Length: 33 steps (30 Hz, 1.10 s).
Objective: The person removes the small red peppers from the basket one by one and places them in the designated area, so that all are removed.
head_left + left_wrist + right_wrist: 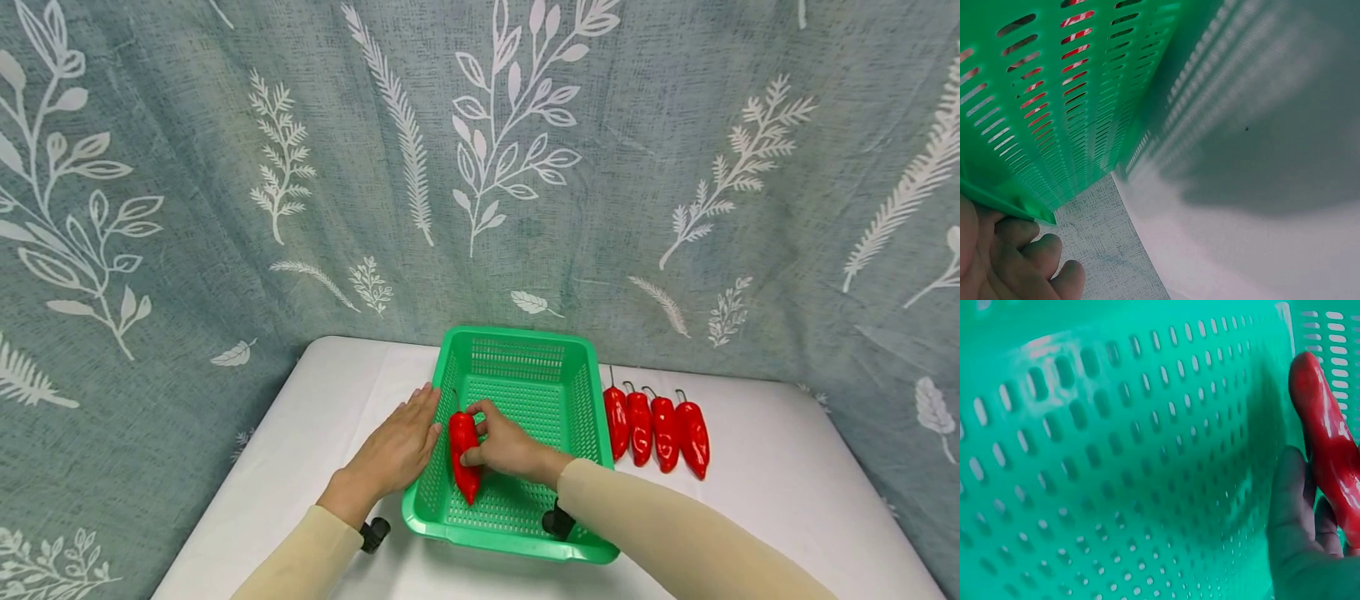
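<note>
My right hand [510, 446] reaches into a green plastic basket [517, 546] and grips a red pepper [462, 446] near the left wall, stem end pointing away from me. In the right wrist view the glossy pepper [1329, 437] lies along my thumb and fingers, beside the slotted basket wall. My left hand [401, 442] rests with straight fingers along the basket's left rim. The left wrist view shows those fingers [1041, 250] at the rim, outside the slotted wall, with red showing through the slots.
Several more red peppers [652, 425] lie in a row on the white table [765, 500], right of the basket. A grey-green curtain with white leaf prints [525, 275] hangs behind the table. Dark wrist cameras [374, 534] are strapped at both wrists.
</note>
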Tool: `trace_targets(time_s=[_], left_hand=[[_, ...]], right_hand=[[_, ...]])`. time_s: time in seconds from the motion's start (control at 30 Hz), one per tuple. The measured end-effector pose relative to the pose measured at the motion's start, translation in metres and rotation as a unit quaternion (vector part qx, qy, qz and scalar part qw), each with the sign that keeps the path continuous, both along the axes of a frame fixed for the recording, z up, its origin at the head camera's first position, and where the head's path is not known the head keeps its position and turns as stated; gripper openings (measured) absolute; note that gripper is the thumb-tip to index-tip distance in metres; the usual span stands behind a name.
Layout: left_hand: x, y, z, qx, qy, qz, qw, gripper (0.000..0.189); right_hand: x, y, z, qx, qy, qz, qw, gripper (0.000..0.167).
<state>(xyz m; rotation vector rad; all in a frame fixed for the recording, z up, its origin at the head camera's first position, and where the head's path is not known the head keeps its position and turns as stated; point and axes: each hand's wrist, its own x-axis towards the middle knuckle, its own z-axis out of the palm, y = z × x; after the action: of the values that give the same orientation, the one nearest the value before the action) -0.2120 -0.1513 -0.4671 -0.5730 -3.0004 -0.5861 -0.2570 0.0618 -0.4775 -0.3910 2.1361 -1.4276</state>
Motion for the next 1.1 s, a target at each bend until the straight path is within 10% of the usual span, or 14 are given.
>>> trace_targets(time_s=[1.1], left_hand=[[0.003, 0.002, 0.001, 0.011, 0.002, -0.001, 0.9999, 0.060]], right_hand=[[-0.012, 0.056, 0.063, -0.080, 0.009, -0.094, 0.9922, 0.071]])
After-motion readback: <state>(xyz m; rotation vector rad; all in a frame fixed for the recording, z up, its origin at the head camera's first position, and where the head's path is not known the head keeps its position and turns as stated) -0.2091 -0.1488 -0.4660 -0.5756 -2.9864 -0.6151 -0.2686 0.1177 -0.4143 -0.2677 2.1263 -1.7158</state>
